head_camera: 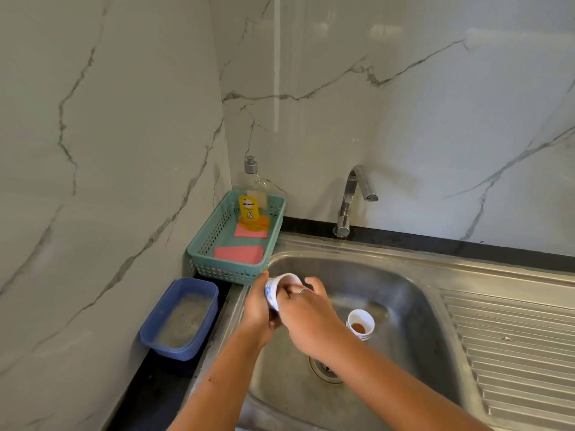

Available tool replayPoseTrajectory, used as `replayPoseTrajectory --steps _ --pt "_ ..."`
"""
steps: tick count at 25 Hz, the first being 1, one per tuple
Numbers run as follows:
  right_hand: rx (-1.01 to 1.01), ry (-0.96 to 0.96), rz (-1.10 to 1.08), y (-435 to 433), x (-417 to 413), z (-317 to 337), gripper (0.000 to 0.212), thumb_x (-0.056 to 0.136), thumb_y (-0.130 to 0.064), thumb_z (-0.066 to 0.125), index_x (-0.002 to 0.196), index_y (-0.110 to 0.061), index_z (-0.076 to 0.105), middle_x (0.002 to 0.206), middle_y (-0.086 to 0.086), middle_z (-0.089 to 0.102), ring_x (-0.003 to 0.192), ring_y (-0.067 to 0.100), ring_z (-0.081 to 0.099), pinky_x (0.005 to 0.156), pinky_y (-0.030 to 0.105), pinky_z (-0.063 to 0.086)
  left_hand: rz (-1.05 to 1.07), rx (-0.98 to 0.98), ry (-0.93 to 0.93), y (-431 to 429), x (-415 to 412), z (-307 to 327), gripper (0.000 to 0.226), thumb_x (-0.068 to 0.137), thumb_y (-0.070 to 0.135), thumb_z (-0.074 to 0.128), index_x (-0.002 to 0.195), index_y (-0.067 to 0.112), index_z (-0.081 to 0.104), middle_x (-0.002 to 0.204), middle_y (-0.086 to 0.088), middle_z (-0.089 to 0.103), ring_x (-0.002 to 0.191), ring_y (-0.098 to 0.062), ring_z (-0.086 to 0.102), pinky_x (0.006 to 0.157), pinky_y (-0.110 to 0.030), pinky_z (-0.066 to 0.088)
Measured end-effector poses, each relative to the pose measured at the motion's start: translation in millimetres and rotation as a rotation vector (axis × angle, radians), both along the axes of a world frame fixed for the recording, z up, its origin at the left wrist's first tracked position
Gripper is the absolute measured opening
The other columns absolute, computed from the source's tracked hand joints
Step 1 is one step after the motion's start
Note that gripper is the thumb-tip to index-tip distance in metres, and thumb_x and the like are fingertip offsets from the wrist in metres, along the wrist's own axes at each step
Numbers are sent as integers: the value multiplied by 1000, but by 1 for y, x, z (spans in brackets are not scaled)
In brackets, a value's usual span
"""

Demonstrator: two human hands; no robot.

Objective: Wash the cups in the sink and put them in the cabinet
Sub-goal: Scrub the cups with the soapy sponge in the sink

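Gripping a small patterned cup [282,284] tilted above the sink [404,306] near its left edge, the left hand [257,309] wraps the body and the right hand [306,315] curls over the rim. It looks light, brittle and likely slippery when wet, so it is best held round the body. A second cup [360,324] stands in the basin.

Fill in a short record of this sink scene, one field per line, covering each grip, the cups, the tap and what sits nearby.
Left grip: holds the tilted cup over the sink
Right grip: fingers curled over the same cup
Second cup: upright in the sink, brown dregs inside
Tap: no water seen running
Basket: holds soap bottle and pink sponges
Blue tub: left of the sink, cloudy water inside
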State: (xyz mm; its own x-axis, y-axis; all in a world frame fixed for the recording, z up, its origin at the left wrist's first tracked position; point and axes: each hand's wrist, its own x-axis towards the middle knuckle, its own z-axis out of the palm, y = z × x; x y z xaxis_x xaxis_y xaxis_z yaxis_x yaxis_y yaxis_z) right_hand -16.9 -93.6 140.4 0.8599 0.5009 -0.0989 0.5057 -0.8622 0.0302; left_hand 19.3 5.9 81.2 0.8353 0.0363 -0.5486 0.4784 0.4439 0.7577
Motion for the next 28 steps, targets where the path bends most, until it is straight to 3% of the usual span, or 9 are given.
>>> replayPoseTrajectory --steps 4,7,10,13,17,20,23,26,28 --pt "659 464 -232 -29 7 18 38 85 0 49 118 -18 52 109 0 58 92 17 56 72 26 44 51 -63 -5 -7 -12 -5 49 98 44 35 76 11 63 55 -7 62 39 -15 43 37 -15 23" --pt "974 349 -441 -46 14 19 40 82 1 50 114 -21 54 109 -2 61 93 14 59 69 26 50 62 -92 -9 -17 -11 -1 43 101 33 31 86 7 61 53 -10 62 34 -14 44 31 -12 24" --pt "1182 -15 -535 -62 15 21 32 83 -1 57 110 -17 57 100 -6 62 91 13 60 77 33 54 92 -187 6 -29 -13 3 44 101 36 30 100 1 58 60 -13 65 36 -17 44 32 -14 29" --pt "1053 -225 -265 -72 10 23 21 82 0 60 97 -15 62 89 -7 64 81 9 59 69 22 48 147 -183 13 -40 -13 3 47 100 39 30 99 3 60 63 -14 68 44 -20 50 35 -17 38" --pt "693 -10 47 -65 -5 5 15 86 -9 45 97 -17 53 94 1 60 86 20 52 83 36 40 176 -148 -70 -52 -9 13 51 100 42 30 85 8 64 65 -11 67 61 -25 63 59 -31 48" --pt "341 9 181 -90 12 9 28 86 -17 43 114 -19 49 113 -5 57 108 15 49 107 44 18 115 -71 -74 -63 -9 23 56 98 49 33 81 9 67 65 -11 63 53 -22 55 51 -26 38" --pt "61 -146 299 -102 33 14 26 79 -23 51 103 -14 57 108 0 63 109 19 53 104 47 22 69 77 -59 -72 -5 27 61 97 51 32 69 13 69 58 -9 61 47 -18 47 48 -24 29" --pt "106 -130 227 -91 37 12 39 78 -25 53 116 -17 54 114 0 59 109 23 45 87 39 29 56 135 -81 -73 2 29 58 99 49 30 84 9 71 72 -13 69 62 -24 63 58 -28 41" --pt "314 86 59 -88 37 9 53 77 -20 55 129 -25 46 117 -2 52 110 22 42 86 38 34 77 155 -93 -73 4 26 60 96 53 33 99 4 69 91 -21 72 86 -35 68 73 -37 48"
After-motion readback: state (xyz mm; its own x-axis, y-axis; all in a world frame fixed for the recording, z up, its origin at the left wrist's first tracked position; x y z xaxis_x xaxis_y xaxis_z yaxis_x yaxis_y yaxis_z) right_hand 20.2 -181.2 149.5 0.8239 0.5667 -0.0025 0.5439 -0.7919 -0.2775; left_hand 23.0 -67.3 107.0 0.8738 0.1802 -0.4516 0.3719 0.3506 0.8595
